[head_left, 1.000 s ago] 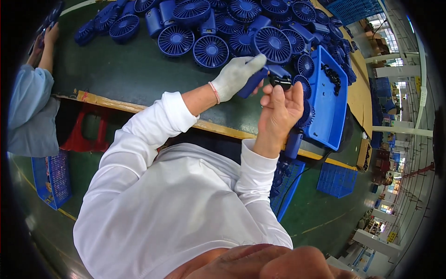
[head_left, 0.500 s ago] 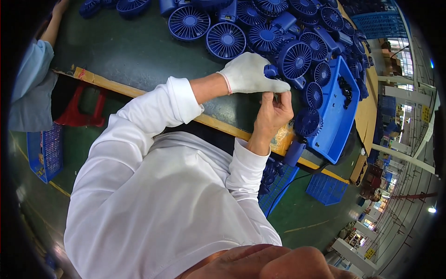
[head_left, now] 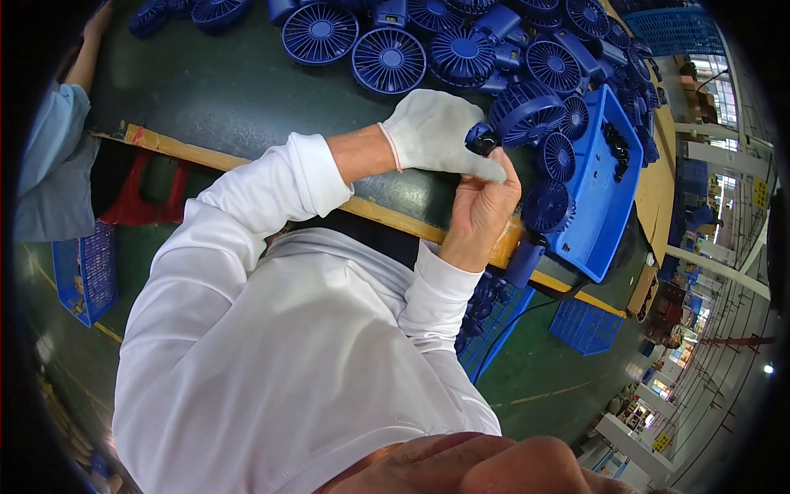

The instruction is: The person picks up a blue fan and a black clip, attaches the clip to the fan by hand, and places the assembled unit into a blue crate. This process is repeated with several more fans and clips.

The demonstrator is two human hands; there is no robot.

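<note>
Blue fan handle (head_left: 480, 132) with a small black part (head_left: 484, 142) at its end sits pinched between the two hands, just above the front edge of the dark green tabletop (head_left: 239, 90). The left hand (head_left: 436, 132), in a white work glove, is curled around the piece from above, its fingers closed and the forefinger stretched out along the right hand's fingertips. The right hand (head_left: 481, 206) is bare; its fingers are bent upward and pressed together against the black part from below, thumb meeting the gloved fingers. Both hands touch each other at the piece.

Behind them a heap of blue fans (head_left: 461, 49) covers the tabletop: about a dozen round grilles can be counted in view, though the heap runs off the top edge, so the full number cannot be told. One blue tray (head_left: 605, 206) lies at the right, tilted against the heap, with a small cluster of black parts (head_left: 615, 152) inside; their count is too small to make out. One more blue fan (head_left: 547, 206) leans at the tray's near side. Under the tabletop edge stand blue crates (head_left: 586, 325); three show, one of them at the far left (head_left: 82, 276). Another person's sleeve (head_left: 49, 156) shows at the left.
</note>
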